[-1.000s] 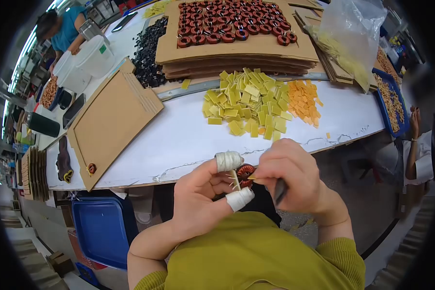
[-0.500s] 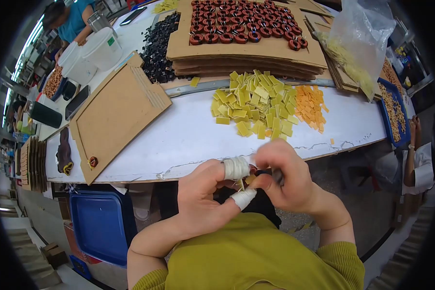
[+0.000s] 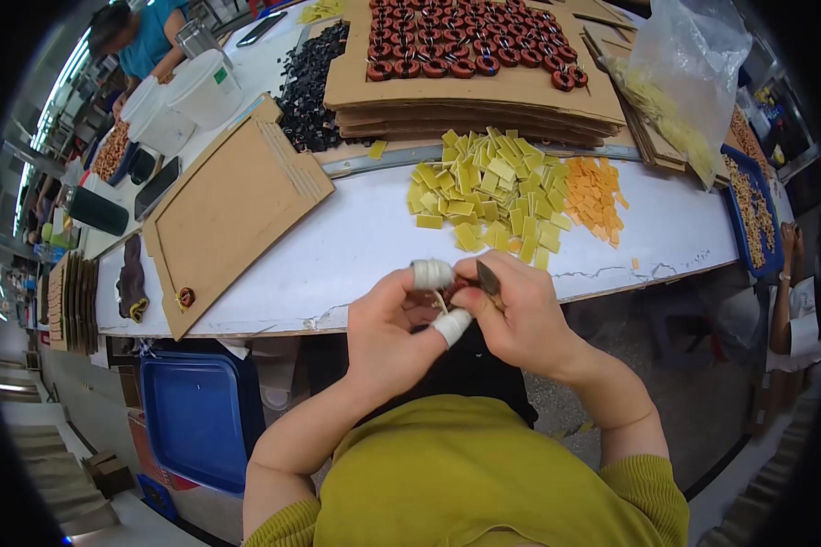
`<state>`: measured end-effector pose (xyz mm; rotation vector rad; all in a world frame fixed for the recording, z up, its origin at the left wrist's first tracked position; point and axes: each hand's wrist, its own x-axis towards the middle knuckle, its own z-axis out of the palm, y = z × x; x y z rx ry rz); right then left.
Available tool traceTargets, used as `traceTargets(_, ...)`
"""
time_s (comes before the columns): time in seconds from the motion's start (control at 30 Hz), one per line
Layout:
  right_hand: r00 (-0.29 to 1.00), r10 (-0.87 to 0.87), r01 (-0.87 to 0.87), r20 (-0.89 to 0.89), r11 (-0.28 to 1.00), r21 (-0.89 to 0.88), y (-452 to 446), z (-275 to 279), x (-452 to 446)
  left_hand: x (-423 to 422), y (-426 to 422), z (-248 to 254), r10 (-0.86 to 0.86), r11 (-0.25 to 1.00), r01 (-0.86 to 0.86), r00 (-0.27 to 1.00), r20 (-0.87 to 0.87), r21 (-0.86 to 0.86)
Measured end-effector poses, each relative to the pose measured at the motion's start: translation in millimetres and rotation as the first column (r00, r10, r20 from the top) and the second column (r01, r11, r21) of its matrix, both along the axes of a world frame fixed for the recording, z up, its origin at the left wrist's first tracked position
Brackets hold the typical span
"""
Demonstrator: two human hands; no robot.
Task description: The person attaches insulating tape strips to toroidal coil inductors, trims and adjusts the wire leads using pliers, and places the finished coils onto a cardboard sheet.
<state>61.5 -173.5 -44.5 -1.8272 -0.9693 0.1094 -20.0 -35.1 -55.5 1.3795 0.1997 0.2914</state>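
Observation:
Over the table's front edge, my left hand [image 3: 392,319] has white tape around its thumb and index finger, which close on a small red wire-wound ring coil [image 3: 454,289]. Most of the coil is covered by fingers. A pale strip [image 3: 441,301] shows between the taped fingertips. My right hand [image 3: 524,314] is closed against the coil's other side, and a dark pointed tool [image 3: 489,278] sticks up from its grip; its exact kind is unclear. Just beyond the hands lie a heap of yellow rectangular pieces [image 3: 493,191] and a smaller pile of orange pieces [image 3: 595,201].
Rows of red coils [image 3: 465,46] sit on stacked cardboard [image 3: 483,118]. A cardboard tray [image 3: 228,214] holds one coil [image 3: 186,296]. Black parts [image 3: 312,87], white buckets [image 3: 205,91] and a plastic bag [image 3: 689,64] surround these. A co-worker [image 3: 155,41] sits far left; another person's arm [image 3: 782,301] is at right.
My right hand has turned and drawn in against the coil, and the dark tool in it now shows plainly. Both hands sit slightly higher; the whole view has shifted a little.

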Motion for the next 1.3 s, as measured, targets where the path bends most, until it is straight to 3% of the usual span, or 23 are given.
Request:
traceTargets(0.13, 1.0, 0.011, -0.012, -0.025, 0.999, -0.037, 5, -6, 12, 6, 8, -15, -0.008, 0.999, 0.006, 0.999, -0.054, -0.033)
traceTargets(0.17, 0.999, 0.02, -0.023, -0.043, 0.998, -0.063, 3, -6, 15, 6, 10, -15, 0.0, 0.995, 0.01, 0.995, -0.098, 0.1)
traceTargets(0.23, 0.984, 0.023, 0.023, 0.178, 0.968, -0.25, -8, -4, 17, 3, 16, -14, 0.035, 0.935, 0.037, 0.98, -0.195, 0.351)
traceTargets(0.27, 0.958, 0.041, 0.059, 0.284, 0.94, -0.336, -10, -4, 16, 3, 20, -18, 0.076, 0.798, -0.02, 0.995, -0.067, 0.603)
traceTargets(0.33, 0.936, 0.106, 0.087, 0.336, 0.855, -0.511, -11, -8, 8, 5, 28, -30, 0.03, 0.345, -0.188, 0.982, 0.189, 0.919)
traceTargets(0.53, 0.893, 0.209, 0.15, 0.398, 0.695, -0.703, 4, -11, 2, 0, 28, -36, 0.072, 0.339, -0.246, 0.969, 0.235, 0.908)
traceTargets(0.63, 0.869, 0.238, 0.189, 0.434, 0.651, -0.735, 12, -12, 2, -1, 31, -36, -0.046, 0.376, -0.269, 0.95, 0.308, 0.887)
traceTargets(0.77, 0.854, 0.29, 0.213, 0.431, 0.561, -0.8, 18, -10, 0, 2, 31, -49, -0.064, 0.351, -0.319, 0.93, 0.363, 0.88)
traceTargets(0.87, 0.875, 0.283, 0.204, 0.392, 0.52, -0.83, 22, -8, -2, 5, 32, -49, -0.086, 0.364, -0.339, 0.915, 0.393, 0.868)
traceTargets(0.97, 0.805, 0.417, 0.171, 0.423, 0.519, -0.837, 21, -6, 2, 5, 33, -46, -0.127, 0.403, -0.304, 0.916, 0.382, 0.863)
traceTargets(1.03, 0.855, 0.427, 0.073, 0.295, 0.463, -0.883, 21, -10, 8, 4, 35, -50, -0.133, 0.447, -0.326, 0.897, 0.423, 0.833)
traceTargets(1.1, 0.897, 0.314, 0.105, 0.311, 0.533, -0.84, 23, -18, 10, 0, 39, -53, -0.142, 0.447, -0.283, 0.914, 0.38, 0.849)
traceTargets(1.27, 0.853, 0.366, 0.124, 0.371, 0.549, -0.826, 20, -5, 10, 0, 45, -42, -0.117, 0.552, -0.282, 0.906, 0.407, 0.785)
traceTargets(1.3, 0.849, 0.319, 0.134, 0.422, 0.642, -0.755, 17, 2, 10, 1, 63, -36, -0.122, 0.562, -0.281, 0.902, 0.414, 0.778)
